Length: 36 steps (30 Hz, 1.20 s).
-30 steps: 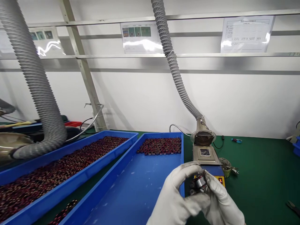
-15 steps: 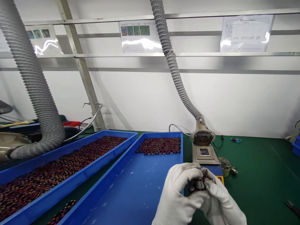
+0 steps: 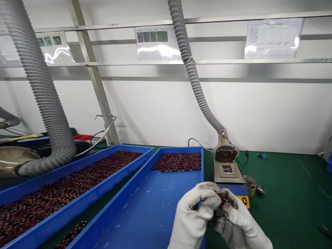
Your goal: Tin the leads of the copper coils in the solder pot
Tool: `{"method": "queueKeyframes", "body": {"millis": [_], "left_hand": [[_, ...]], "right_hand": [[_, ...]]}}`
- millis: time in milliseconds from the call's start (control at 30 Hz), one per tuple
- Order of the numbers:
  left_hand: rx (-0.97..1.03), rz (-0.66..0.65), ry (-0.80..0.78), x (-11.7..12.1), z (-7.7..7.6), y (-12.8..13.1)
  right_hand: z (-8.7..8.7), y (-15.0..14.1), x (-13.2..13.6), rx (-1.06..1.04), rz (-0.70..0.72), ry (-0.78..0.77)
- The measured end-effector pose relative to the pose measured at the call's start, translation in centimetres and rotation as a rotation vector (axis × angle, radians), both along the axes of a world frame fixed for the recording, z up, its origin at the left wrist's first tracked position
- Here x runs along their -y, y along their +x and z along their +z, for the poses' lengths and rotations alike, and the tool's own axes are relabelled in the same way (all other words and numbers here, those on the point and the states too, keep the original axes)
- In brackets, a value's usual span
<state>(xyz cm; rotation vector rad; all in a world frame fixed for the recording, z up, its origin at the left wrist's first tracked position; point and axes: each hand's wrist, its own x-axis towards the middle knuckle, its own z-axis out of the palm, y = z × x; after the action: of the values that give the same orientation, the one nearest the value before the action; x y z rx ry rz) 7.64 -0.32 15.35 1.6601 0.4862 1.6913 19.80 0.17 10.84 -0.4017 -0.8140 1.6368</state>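
Note:
My left hand (image 3: 194, 211), in a white glove, is closed with the thumb and fingers pinching a small dark cylindrical part with red at its top (image 3: 222, 203). From the other side my right hand (image 3: 240, 219), also gloved, grips the same part with bent fingers. Much of the part is hidden behind the fingertips, which look grey and soiled. Both hands are raised above the right edge of a blue tray (image 3: 145, 207). At that tray's far end sit many small round red and dark parts (image 3: 178, 162), packed side by side.
A second blue tray (image 3: 77, 199) at left is filled with similar parts. Beyond my hands stands a metal-plated device (image 3: 228, 174) under a grey flexible duct (image 3: 193, 76). A small cup with scraps (image 3: 250, 188) and pliers (image 3: 325, 231) lie on the green table (image 3: 290, 193).
Both hands have shifted slightly, and the fingers have closed further around the part, so less of its metal side shows. The view has moved a little.

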Motion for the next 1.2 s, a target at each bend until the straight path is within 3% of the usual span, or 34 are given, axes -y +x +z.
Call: {"method": "queueKeyframes", "body": {"millis": [100, 167, 300, 433, 600, 667, 833, 967, 1100, 1200], "left_hand": [[0.173, 0.031, -0.142, -0.2, -0.1, -0.7], [0.111, 0.026, -0.140, 0.0, 0.3, -1.4], [-0.247, -0.166, -0.099, 0.7, 1.1, -1.6], [-0.089, -0.143, -0.071, 0.6, 0.6, -0.2], [0.151, 0.011, -0.241, -0.4, 0.1, -0.6], [0.141, 0.055, -0.301, -0.3, 0.5, -1.2], [-0.144, -0.073, -0.261, 0.6, 1.4, -0.6], [0.007, -0.067, -0.211, 0.2, 0.5, 0.0], [0.198, -0.008, -0.247, -0.3, 0.3, -1.4], [0.017, -0.084, -0.284, 0.2, 1.1, -2.0]], "right_hand": [[0.0, -0.2, 0.1, -0.006, 0.077, 0.007], [0.2, -0.2, 0.6, -0.004, 0.090, 0.021], [0.5, -0.1, 1.2, 0.046, -0.107, 0.055], [0.5, -0.3, 1.1, 0.081, -0.221, 0.037], [0.6, -0.3, 1.6, 0.050, -0.116, 0.058], [0.7, -0.3, 1.7, 0.008, -0.062, 0.026], [0.8, -0.5, 1.6, 0.004, -0.136, -0.030], [1.6, -0.9, 2.2, 0.010, -0.208, -0.063], [2.7, -0.5, 3.4, -0.001, -0.076, -0.074], [2.9, 0.1, 3.9, -0.013, -0.046, -0.060]]}}
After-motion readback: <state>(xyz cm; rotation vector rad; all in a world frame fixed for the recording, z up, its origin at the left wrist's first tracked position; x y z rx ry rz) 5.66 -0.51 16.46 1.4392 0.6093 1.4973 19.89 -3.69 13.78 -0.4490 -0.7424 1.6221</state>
